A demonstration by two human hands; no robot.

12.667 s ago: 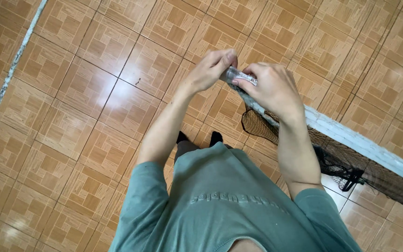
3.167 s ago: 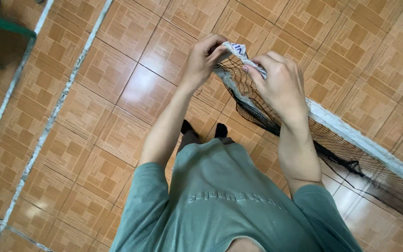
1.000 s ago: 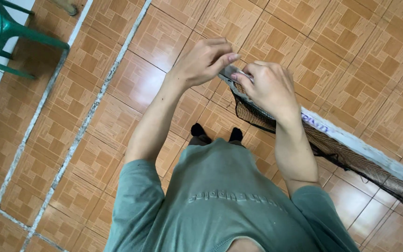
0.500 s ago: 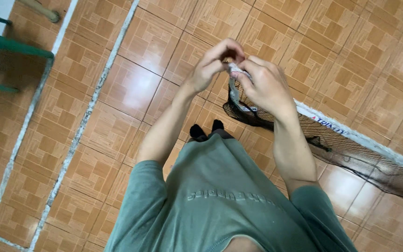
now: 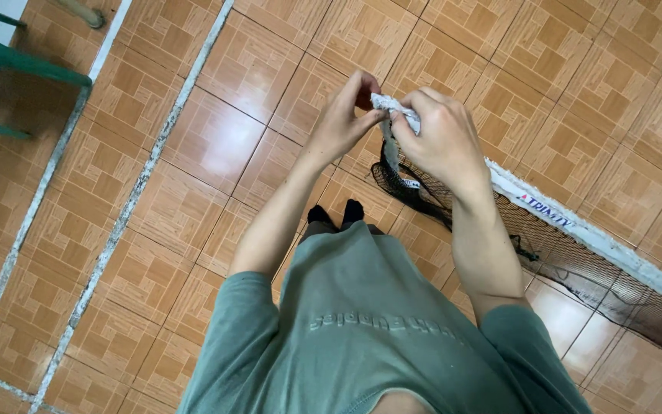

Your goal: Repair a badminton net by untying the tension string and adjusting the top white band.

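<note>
I stand over a tiled floor and hold the end of a black net [image 5: 576, 253] with a white top band [image 5: 591, 238]. My left hand [image 5: 342, 123] pinches the bunched white end of the band [image 5: 388, 103] with fingertips. My right hand [image 5: 442, 142] is closed around the same bunched end from the right. The rest of the net stretches away to the lower right, its black mesh hanging under my right forearm. My grey-green shirt [image 5: 369, 330] fills the bottom of the view.
A green plastic chair [image 5: 1, 69] stands at the top left, beside a wooden leg [image 5: 82, 11]. A white line [image 5: 128, 207] crosses the brown floor tiles diagonally. My dark socked feet [image 5: 335, 215] show below my arms.
Both hands stay on the net's bunched end and have shifted a little up in view. The chair has come further into the top-left corner, and the white band runs lower right.
</note>
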